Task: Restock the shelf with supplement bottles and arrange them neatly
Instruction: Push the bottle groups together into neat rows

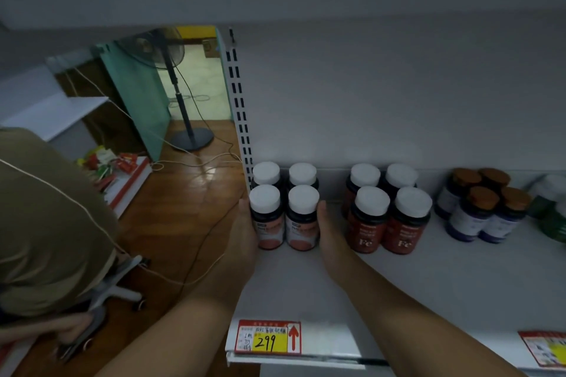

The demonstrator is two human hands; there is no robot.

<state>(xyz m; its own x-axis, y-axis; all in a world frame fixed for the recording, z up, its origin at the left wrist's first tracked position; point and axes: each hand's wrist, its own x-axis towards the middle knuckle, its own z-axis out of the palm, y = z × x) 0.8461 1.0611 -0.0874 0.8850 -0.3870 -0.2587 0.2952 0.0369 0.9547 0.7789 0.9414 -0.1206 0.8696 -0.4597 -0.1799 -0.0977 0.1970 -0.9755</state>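
Observation:
Several dark supplement bottles with white caps and salmon labels [301, 217] stand in a two-by-two block at the left end of the white shelf [306, 285]. My left hand [245, 232] lies flat against the left side of the front left bottle. My right hand [329, 232] presses flat against the right side of the front right bottle. Both hands bracket the block with straight fingers. To the right stands a block of red "Fe" bottles [386, 220], then blue-labelled bottles with brown caps [484, 211].
Green bottles [551, 211] sit at the far right edge. A price tag reading 299 [268, 337] is on the shelf's front lip. Another person in an olive shirt [52, 217] crouches at the left, beside a fan stand [190, 131] and floor cables.

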